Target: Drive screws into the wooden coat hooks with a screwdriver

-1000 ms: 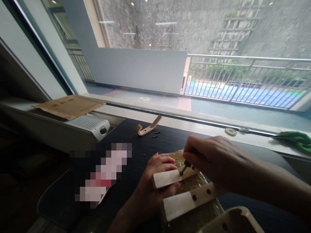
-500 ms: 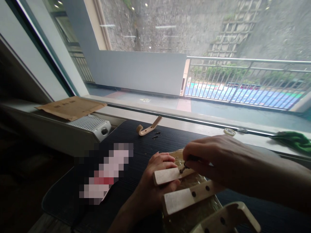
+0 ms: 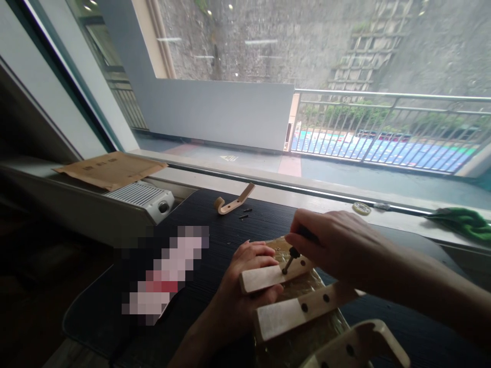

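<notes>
In the head view, my right hand is closed around the dark handle of a screwdriver. Its shaft slants down to a hole in a pale wooden hook, where a screw head seems to sit. My left hand grips that hook's squared end, fingers above and thumb below. The hook lies across a board wrapped in shiny clear film. Nearer to me, a second wooden hook with two dark holes and a third, curved hook lie across the same board.
On the dark table are a loose wooden hook, two small screws and a blurred-out pink item. A brown envelope rests on a heater at left. A tape roll and green cloth lie on the windowsill.
My right hand has lifted and shifted slightly, showing more of the screwdriver and the hook's second hole. My left hand keeps its hold on the hook.
</notes>
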### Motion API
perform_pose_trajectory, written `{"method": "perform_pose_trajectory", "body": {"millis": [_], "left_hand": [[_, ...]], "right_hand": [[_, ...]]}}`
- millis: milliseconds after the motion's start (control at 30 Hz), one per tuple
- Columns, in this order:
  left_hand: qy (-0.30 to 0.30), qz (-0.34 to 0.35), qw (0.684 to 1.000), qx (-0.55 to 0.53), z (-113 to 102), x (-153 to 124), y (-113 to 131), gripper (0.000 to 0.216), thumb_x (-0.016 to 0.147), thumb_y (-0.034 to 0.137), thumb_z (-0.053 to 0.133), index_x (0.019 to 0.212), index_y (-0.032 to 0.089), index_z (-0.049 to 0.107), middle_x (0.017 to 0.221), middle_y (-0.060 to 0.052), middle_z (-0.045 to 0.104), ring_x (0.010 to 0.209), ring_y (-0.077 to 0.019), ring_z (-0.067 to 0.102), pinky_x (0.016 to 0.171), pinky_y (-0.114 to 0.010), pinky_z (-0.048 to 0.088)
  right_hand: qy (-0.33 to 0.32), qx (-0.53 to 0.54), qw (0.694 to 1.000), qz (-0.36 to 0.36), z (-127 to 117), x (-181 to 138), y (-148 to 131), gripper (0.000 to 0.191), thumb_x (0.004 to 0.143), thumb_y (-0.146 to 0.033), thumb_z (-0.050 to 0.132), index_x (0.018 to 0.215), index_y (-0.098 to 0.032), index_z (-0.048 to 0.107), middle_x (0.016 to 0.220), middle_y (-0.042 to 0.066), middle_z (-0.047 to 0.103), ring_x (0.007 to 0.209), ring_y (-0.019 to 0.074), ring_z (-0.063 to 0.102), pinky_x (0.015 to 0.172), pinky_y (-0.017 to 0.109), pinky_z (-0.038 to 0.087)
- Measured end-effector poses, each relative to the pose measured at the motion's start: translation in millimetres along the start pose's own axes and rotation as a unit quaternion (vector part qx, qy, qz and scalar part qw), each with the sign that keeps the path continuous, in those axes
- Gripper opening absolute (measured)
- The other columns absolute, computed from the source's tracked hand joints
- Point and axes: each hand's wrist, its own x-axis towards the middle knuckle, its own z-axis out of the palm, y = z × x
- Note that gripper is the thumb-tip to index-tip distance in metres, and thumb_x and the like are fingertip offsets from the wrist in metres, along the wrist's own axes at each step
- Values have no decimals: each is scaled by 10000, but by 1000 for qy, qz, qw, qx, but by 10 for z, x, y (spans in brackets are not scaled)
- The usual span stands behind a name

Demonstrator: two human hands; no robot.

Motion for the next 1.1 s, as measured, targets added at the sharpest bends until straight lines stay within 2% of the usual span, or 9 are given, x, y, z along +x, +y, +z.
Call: {"method": "perform_pose_trajectory", "body": {"millis": [100, 200, 300, 467, 633, 733, 833, 933, 1100], "left_hand": [[-1, 1, 1000, -1, -2, 5, 12, 224, 713, 167, 709, 922, 206, 637, 1106, -64, 630, 1119, -243, 543, 1053, -439, 344], [-8, -5, 1000, 2, -11, 13, 29, 218, 712, 158, 705, 917, 199, 643, 1118, -69, 625, 1131, -243, 536, 1070, -441, 329], [-11, -4, 1000, 8, -19, 18, 37, 221, 702, 140, 700, 909, 198, 650, 1117, -68, 630, 1120, -245, 544, 1073, -443, 320], [2, 0, 1000, -3, -16, 8, 33, 230, 700, 154, 708, 918, 198, 648, 1112, -69, 637, 1119, -248, 548, 1061, -442, 335], [1, -9, 1000, -4, -4, 2, 7, 228, 707, 177, 717, 922, 207, 646, 1098, -65, 640, 1108, -249, 554, 1078, -468, 310], [1, 6, 1000, 5, 4, -1, -19, 222, 716, 184, 710, 926, 210, 642, 1094, -64, 641, 1104, -248, 553, 1066, -468, 317], [-4, 20, 1000, 12, 10, -5, -33, 214, 734, 172, 688, 936, 211, 630, 1104, -62, 633, 1114, -238, 542, 1050, -445, 339], [-8, 21, 1000, 7, 9, -7, -29, 204, 745, 170, 680, 938, 207, 627, 1112, -63, 625, 1130, -233, 529, 1053, -434, 339], [-10, 9, 1000, 10, -9, 0, -4, 218, 730, 167, 688, 938, 206, 637, 1129, -65, 619, 1121, -236, 533, 1052, -431, 339]], "right_hand": [[-31, 9, 999, -40, -125, -36, 35, 262, 874, -347, 523, 652, -208, 530, 490, -61, 468, 425, 74, 323, 437, 245, 168], [-75, 45, 991, -106, -206, -83, 60, 149, 868, -239, 534, 723, -229, 568, 613, -60, 569, 514, 80, 440, 486, 235, 249], [-96, 58, 983, -147, -190, -84, 41, 126, 869, -174, 520, 758, -224, 552, 686, -56, 596, 566, 86, 479, 518, 236, 283], [-51, 42, 993, -96, -49, -22, 18, 214, 923, -297, 467, 730, -210, 501, 578, -52, 525, 494, 97, 417, 471, 246, 221], [-20, 90, 996, 10, 17, -11, 35, 183, 898, -291, 475, 776, -192, 569, 602, -32, 573, 523, 93, 462, 494, 227, 259], [-23, 78, 996, 33, -27, -23, 15, 210, 897, -299, 459, 777, -190, 593, 597, -24, 584, 515, 93, 463, 488, 234, 244], [-43, 47, 998, 2, -117, -48, 8, 195, 876, -324, 496, 756, -207, 596, 553, -46, 550, 476, 84, 423, 467, 238, 206], [-58, 44, 995, -66, -198, -78, 19, 117, 850, -234, 519, 746, -227, 574, 583, -63, 552, 497, 82, 412, 475, 235, 204], [-98, 63, 986, -123, -197, -86, 11, 157, 878, -191, 477, 725, -209, 506, 637, -47, 558, 528, 94, 420, 494, 246, 229]]}}
